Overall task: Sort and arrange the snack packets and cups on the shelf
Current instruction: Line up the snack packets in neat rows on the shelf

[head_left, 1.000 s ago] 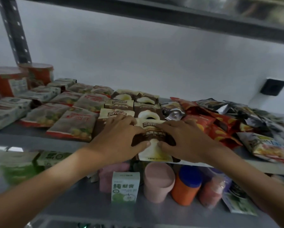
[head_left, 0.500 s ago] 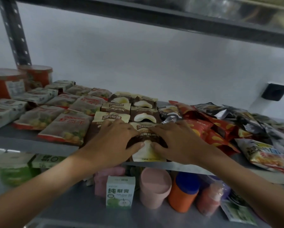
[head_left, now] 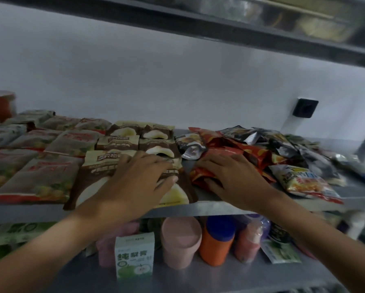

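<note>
My left hand [head_left: 139, 176] lies flat, fingers spread, on the front brown-and-cream snack packet [head_left: 177, 194] at the middle shelf's front edge. More brown-and-cream packets [head_left: 118, 142] lie in rows behind it. My right hand [head_left: 230, 178] rests on a red snack packet [head_left: 200, 176] just right of it, fingers curled over the packet's near end. Red-and-green packets [head_left: 44, 178] fill the shelf's left side. A loose heap of red, dark and silver packets [head_left: 283, 149] covers the right side. A pink cup [head_left: 180, 242] stands on the lower shelf.
A grey metal shelf [head_left: 219, 208] carries the packets; another shelf [head_left: 198, 24] runs overhead. Below stand a green-and-white carton [head_left: 134, 256], an orange bottle with blue lid [head_left: 216, 242] and a pink bottle [head_left: 248, 244]. A red tub [head_left: 0, 104] sits far left.
My right hand left the brown-and-cream packet and moved right onto the red packet. My left hand stays on the brown packet. The view shifted right.
</note>
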